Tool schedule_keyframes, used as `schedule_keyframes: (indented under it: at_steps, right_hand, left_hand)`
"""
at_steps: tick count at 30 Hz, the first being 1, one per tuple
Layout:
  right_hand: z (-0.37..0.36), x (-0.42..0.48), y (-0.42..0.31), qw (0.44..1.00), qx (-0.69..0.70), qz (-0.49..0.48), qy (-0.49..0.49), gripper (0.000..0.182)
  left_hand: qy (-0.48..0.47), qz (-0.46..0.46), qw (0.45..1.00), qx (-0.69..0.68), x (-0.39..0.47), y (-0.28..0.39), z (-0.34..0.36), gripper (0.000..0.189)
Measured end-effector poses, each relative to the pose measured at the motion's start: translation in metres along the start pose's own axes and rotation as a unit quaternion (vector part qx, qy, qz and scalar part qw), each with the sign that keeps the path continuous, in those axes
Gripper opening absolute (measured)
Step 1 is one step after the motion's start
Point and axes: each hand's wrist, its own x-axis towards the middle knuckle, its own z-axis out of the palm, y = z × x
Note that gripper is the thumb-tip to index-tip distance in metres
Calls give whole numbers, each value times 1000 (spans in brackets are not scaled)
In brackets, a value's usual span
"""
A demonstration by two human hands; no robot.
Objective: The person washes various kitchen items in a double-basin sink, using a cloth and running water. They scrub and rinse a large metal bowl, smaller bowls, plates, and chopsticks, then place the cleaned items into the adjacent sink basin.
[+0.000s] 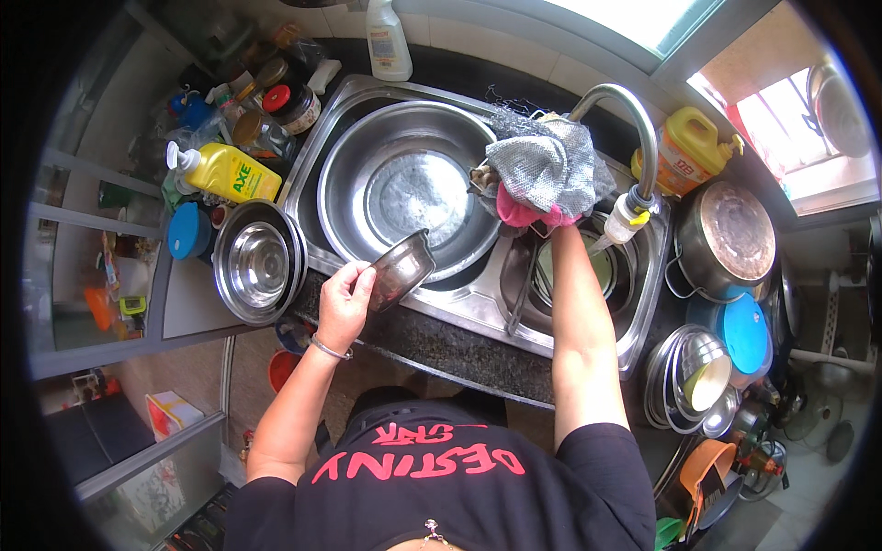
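Note:
My left hand grips the rim of a small metal bowl, tilted on its side above the sink's front edge. Behind it, a large stainless steel basin fills the left sink compartment. My right forearm reaches across the right compartment. The right hand itself is hidden behind a grey mesh cloth and a pink cloth, so its grip does not show. Under the faucet nozzle, what looks like water falls towards a pale green-bottomed bowl in the right compartment.
Nested metal bowls and a yellow pump bottle stand left of the sink. A white bottle is at the back. On the right are an orange-yellow jug, an upturned pot and stacked bowls. The curved faucet arches over the sink.

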Motion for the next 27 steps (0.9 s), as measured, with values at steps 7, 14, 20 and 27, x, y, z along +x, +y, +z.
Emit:
schedule_keyframes:
  at_steps: [7, 14, 20, 27]
  right_hand:
    - [-7, 3, -8, 999, -8, -15, -27, 29]
    - [-26, -126, -22, 904, -380, 181, -73, 31]
    - [-36, -210, -103, 881, -470, -45, 13, 28]
    - [-1, -173, -161, 901, -396, -177, -16, 54]
  left_hand:
    - [-28, -27, 999, -33, 22, -10, 5, 13]
    - [-105, 160, 956, 224, 77, -53, 47, 14]
    - [-124, 217, 854, 456, 91, -116, 62, 8]
    - [-235, 11, 864, 445, 80, -99, 54, 39]
